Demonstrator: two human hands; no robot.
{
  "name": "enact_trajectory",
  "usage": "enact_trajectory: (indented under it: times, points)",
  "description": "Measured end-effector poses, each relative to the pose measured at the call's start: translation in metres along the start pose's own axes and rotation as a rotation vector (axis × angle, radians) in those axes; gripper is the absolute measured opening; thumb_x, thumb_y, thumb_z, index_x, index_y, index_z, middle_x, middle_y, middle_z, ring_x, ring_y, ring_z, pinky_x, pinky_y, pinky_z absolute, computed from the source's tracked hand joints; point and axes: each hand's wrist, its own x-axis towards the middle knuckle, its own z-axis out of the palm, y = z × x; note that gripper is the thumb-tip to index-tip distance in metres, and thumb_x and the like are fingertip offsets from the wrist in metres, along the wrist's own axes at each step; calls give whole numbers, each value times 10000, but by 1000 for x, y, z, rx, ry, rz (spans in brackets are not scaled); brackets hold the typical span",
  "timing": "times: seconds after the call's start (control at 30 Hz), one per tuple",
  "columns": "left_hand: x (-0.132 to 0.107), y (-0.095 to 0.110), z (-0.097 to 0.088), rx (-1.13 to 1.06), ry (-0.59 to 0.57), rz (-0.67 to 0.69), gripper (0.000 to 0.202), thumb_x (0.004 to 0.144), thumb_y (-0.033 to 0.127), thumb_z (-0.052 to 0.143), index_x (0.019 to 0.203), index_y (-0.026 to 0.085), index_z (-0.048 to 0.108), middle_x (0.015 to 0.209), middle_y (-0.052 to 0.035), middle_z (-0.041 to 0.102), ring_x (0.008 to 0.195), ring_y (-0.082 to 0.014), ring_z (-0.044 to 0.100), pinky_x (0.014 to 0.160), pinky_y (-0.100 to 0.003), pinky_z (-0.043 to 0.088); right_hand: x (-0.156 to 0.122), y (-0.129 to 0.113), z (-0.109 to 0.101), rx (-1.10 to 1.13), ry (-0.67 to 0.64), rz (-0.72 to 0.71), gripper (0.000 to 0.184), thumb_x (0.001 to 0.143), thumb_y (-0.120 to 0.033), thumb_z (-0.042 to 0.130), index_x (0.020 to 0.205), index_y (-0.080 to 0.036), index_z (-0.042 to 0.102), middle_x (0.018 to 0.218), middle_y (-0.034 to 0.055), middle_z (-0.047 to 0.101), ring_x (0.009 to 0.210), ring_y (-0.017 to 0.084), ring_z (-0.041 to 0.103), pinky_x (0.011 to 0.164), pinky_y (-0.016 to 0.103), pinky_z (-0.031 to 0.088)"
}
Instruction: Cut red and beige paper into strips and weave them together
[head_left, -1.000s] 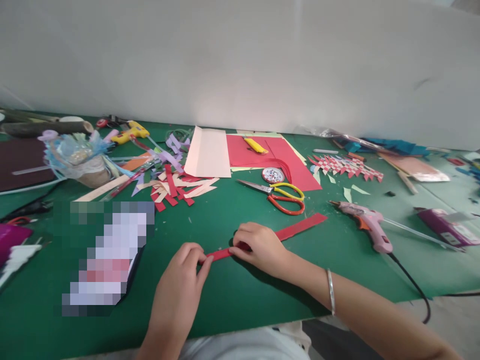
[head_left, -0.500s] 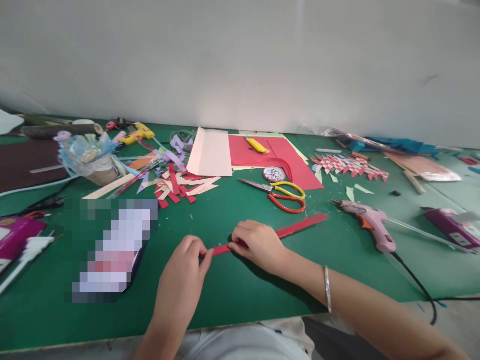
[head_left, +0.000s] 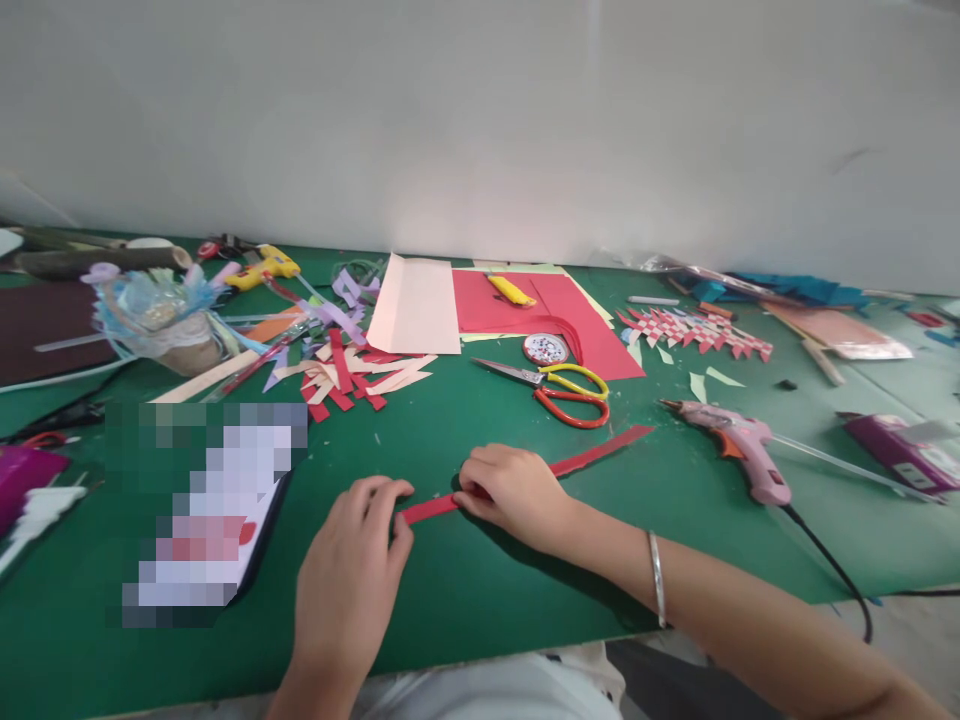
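A narrow red paper strip [head_left: 604, 450] lies slantwise across the green table in front of me. My right hand [head_left: 514, 490] pinches it near its middle, thumb and fingers pressed together on the paper. At the strip's left end is my left hand [head_left: 352, 560], its thumb and forefinger parted, with the paper end showing in the gap between them. Beyond my right hand lie scissors [head_left: 551, 385] with one yellow and one red handle, blades pointing left.
A pink glue gun [head_left: 739, 445] with a cord lies at right. Cut paper strips [head_left: 367, 375], a peach sheet [head_left: 420, 305], red paper [head_left: 600, 335] and a yellow cutter [head_left: 511, 291] are behind. A blurred phone [head_left: 217, 510] lies left; woven checkered paper [head_left: 697, 330] is back right.
The left hand's thumb and forefinger have come apart, and the hand has shifted slightly left, exposing the strip's end. The right hand keeps its pinch. The view has shifted slightly.
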Motion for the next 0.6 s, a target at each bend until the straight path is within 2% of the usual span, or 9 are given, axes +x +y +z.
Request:
enact_trajectory:
  times: [0.07, 0.13, 0.2, 0.3, 0.4, 0.5, 0.6]
  points:
    - [-3, 2, 2, 49, 57, 184, 274, 802, 106, 385, 954, 200, 593, 960, -65, 613, 835, -221, 576, 670, -345, 445, 0, 0, 0, -4, 3, -4, 156, 814, -290, 551, 703, -180, 538, 696, -6, 557, 653, 106, 457, 549, 237, 264]
    - [-8, 5, 4, 49, 79, 372, 347, 796, 54, 350, 983, 195, 605, 933, -57, 635, 819, -205, 586, 699, -346, 449, 0, 0, 0, -7, 4, -6, 164, 820, -296, 542, 702, -181, 536, 696, -8, 556, 653, 105, 458, 553, 237, 267]
    - [-12, 10, 6, 41, 78, 469, 364, 803, 47, 336, 1010, 177, 604, 893, -55, 649, 784, -183, 595, 694, -321, 457, 0, 0, 0, -13, 3, -4, 168, 823, -292, 536, 697, -181, 536, 695, -10, 554, 655, 104, 460, 561, 237, 273]
    - [-18, 14, 8, 83, 70, 442, 320, 833, 128, 367, 1044, 168, 603, 895, -73, 646, 798, -194, 596, 724, -332, 461, 0, -1, -1, -19, -12, 11, 177, 829, -295, 530, 697, -178, 541, 699, -6, 557, 662, 106, 466, 562, 241, 277]
    - [-19, 15, 7, 134, 90, 411, 320, 844, 216, 413, 1118, 171, 572, 975, -91, 629, 871, -218, 581, 777, -357, 443, 1, -2, -4, -17, -24, 6, 189, 838, -307, 517, 705, -176, 546, 710, 0, 562, 669, 110, 469, 557, 246, 275]
    - [-19, 15, 6, 129, 101, 443, 407, 843, 348, 437, 1183, 140, 521, 1081, -115, 600, 961, -242, 542, 838, -380, 414, 1, -3, -7, -18, -33, 2, 188, 839, -313, 516, 714, -177, 549, 717, 0, 565, 670, 111, 470, 554, 247, 273]
    - [-22, 16, 6, 82, 37, 436, 556, 811, 499, 436, 1209, 115, 494, 1111, -122, 585, 990, -250, 511, 846, -381, 414, 0, -4, -7, -25, -31, 4, 185, 837, -312, 519, 717, -175, 549, 717, 0, 568, 674, 112, 471, 560, 244, 279]
